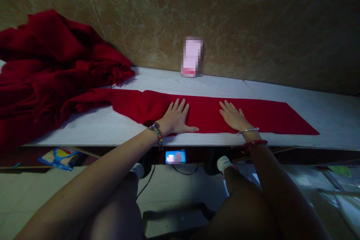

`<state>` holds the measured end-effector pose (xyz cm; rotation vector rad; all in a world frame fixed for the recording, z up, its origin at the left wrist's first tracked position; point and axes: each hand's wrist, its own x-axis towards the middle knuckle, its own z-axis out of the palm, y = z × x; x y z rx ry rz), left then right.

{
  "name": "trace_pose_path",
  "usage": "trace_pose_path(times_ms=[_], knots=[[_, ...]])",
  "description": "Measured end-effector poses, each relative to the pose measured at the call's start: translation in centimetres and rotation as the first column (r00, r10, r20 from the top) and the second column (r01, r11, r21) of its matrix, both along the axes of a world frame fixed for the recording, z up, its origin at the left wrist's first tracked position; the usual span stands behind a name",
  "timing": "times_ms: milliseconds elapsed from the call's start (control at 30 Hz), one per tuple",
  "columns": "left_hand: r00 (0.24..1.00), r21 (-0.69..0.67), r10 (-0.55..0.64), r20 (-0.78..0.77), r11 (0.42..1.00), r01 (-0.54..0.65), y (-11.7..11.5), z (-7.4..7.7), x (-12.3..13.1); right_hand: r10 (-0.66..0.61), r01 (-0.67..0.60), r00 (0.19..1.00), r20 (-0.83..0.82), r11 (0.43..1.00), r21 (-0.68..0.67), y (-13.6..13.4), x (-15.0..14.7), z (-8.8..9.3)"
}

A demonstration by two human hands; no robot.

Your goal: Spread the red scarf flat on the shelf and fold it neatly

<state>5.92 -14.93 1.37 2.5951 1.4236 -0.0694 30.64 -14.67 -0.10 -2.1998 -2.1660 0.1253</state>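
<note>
A long strip of red cloth (pixel 205 114) lies flat along the white bench, its right end cut at a slant. Fingers spread, my left hand (pixel 174 119) presses on its middle part. My right hand (pixel 234 116) rests flat on the same cloth further right, fingers stretched out. Left of my left hand the strip rises in soft folds and runs toward a large heap of red cloth (pixel 62 52) with fringed edges, which looks like a scarf or several. How the strip joins the heap is hidden in the folds.
A blurred pink item (pixel 192 57) leans against the brown marbled wall (pixel 253 26) behind the white bench (pixel 163 77). Below the front edge are a lit screen (pixel 174 156), a blue and yellow packet (pixel 60 157) and dark cables (pixel 185 172) near my feet.
</note>
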Motion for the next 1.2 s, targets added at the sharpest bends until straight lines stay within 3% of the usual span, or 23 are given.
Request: trace_pose_path(times_ms=[167, 333, 433, 567, 767, 1000, 1100, 1200], knots=[[1.0, 0.002, 0.001, 0.002, 1.0, -0.001, 0.1, -0.1, 0.0, -0.105, 0.106, 0.994, -0.018, 0.992, 0.072, -0.3, 0.9, -0.1], [1.0, -0.007, 0.011, 0.004, 1.0, -0.011, 0.1, -0.1, 0.0, 0.091, -0.077, 0.993, -0.081, 0.983, 0.168, -0.7, -2.5, 0.5], [1.0, -0.01, 0.017, 0.0, 1.0, -0.017, 0.1, -0.2, 0.1, 0.182, -0.174, 0.979, -0.093, 0.981, 0.091, -0.3, -5.1, 0.8], [1.0, -0.01, 0.026, -0.011, 1.0, -0.026, 0.1, -0.1, 0.1, 0.209, -0.212, 0.974, -0.092, 0.977, -0.025, 0.4, -6.9, 1.1], [0.999, -0.019, 0.024, -0.027, 1.0, -0.024, 0.1, 0.0, 0.1, 0.078, -0.08, 0.996, -0.04, 0.995, -0.056, 1.3, -4.2, 0.9], [1.0, -0.015, 0.013, -0.024, 1.0, -0.014, 0.1, 0.1, 0.0, -0.075, 0.077, 0.996, -0.039, 0.995, 0.061, 1.3, -0.1, 0.2], [1.0, -0.009, 0.003, -0.011, 1.0, -0.004, 0.1, 0.0, -0.1, -0.002, 0.01, 0.998, -0.065, 0.992, 0.124, 0.1, -1.0, 0.7], [1.0, -0.006, 0.001, -0.002, 1.0, -0.001, 0.2, -0.1, -0.1, 0.183, -0.172, 0.981, -0.065, 0.975, 0.14, -1.6, -2.4, 1.1]])
